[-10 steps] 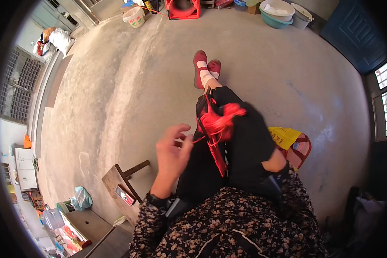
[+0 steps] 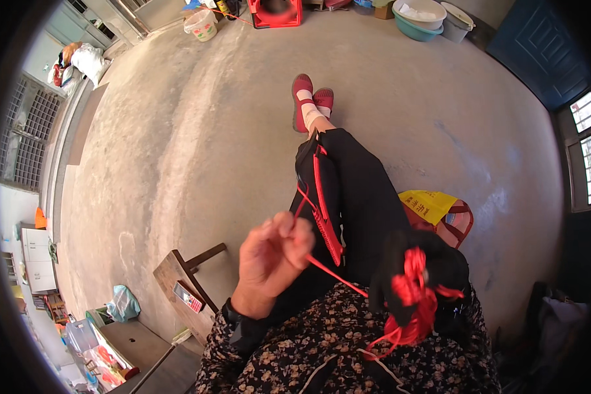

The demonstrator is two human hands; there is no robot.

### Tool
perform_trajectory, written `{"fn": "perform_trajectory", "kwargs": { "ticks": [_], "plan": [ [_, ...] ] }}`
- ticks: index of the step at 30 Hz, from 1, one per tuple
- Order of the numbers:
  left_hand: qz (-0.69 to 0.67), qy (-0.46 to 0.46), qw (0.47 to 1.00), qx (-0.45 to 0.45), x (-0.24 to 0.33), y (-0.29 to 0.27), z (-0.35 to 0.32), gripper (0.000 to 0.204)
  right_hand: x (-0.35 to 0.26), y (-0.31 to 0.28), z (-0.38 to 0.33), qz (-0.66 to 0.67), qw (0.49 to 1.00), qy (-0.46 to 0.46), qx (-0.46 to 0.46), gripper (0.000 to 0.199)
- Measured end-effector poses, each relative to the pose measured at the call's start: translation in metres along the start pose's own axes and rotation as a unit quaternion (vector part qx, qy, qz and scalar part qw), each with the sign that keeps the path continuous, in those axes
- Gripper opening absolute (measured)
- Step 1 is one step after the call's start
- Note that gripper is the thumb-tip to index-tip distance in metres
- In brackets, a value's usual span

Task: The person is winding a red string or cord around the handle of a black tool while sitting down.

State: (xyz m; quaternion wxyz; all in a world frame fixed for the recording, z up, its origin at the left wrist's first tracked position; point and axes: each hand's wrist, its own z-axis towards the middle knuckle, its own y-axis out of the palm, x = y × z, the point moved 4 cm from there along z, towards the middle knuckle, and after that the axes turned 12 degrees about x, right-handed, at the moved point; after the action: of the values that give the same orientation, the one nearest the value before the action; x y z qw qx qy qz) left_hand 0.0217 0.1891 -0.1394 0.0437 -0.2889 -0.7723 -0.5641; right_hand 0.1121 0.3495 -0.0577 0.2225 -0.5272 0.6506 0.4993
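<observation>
Across my black-trousered lap lies a long narrow black piece with a red corded edge (image 2: 328, 233); its exact kind I cannot make out. A thin red cord (image 2: 338, 274) runs from it to my left hand (image 2: 274, 259), whose fingers are pinched on the cord. From there the cord stretches right, toward my right hand (image 2: 391, 272), which looks covered by a black glove. That hand is near my belly, closed on a loose bundle of red cord (image 2: 414, 299), with loops hanging below. The fingers of the right hand are mostly hidden by the bundle and blur.
To my left stands a wooden bench (image 2: 177, 282) with a phone (image 2: 188, 295) on it. A red-framed basket or stool (image 2: 463, 220) with a yellow bag (image 2: 430, 205) is at my right. Basins (image 2: 417, 29) and a bucket (image 2: 201, 26) stand far off on the concrete floor.
My right hand has drawn the red cord bundle from above the lap back toward my belly on the right. My left hand has moved slightly right and closed on the cord, now stretched out.
</observation>
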Motion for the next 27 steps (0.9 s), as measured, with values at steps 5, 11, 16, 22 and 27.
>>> {"fn": "perform_trajectory", "kwargs": {
  "ticks": [5, 11, 16, 22, 27],
  "plan": [
    [-0.046, -0.048, 0.991, 0.115, 0.005, -0.044, -0.046, 0.034, 0.084, -0.118, -0.110, -0.103, 0.995, 0.005, -0.009, 0.034],
    [0.276, -0.031, 0.943, 0.184, -0.003, -0.066, -0.080, 0.024, 0.122, -0.077, -0.085, -0.516, 0.840, -0.168, -0.022, 0.041],
    [0.262, -0.030, 0.953, 0.152, 0.001, -0.056, -0.091, 0.022, 0.131, -0.085, -0.081, -0.496, 0.845, -0.198, -0.019, 0.037],
    [0.108, 0.133, 0.985, 0.017, 0.030, -0.002, -0.047, 0.022, 0.063, -0.113, -0.075, -0.130, 0.956, -0.263, -0.001, 0.021],
    [0.200, 0.198, 0.955, 0.090, 0.035, -0.012, 0.011, 0.034, 0.044, -0.088, -0.055, -0.422, 0.819, -0.360, 0.144, 0.023]
  ]
}}
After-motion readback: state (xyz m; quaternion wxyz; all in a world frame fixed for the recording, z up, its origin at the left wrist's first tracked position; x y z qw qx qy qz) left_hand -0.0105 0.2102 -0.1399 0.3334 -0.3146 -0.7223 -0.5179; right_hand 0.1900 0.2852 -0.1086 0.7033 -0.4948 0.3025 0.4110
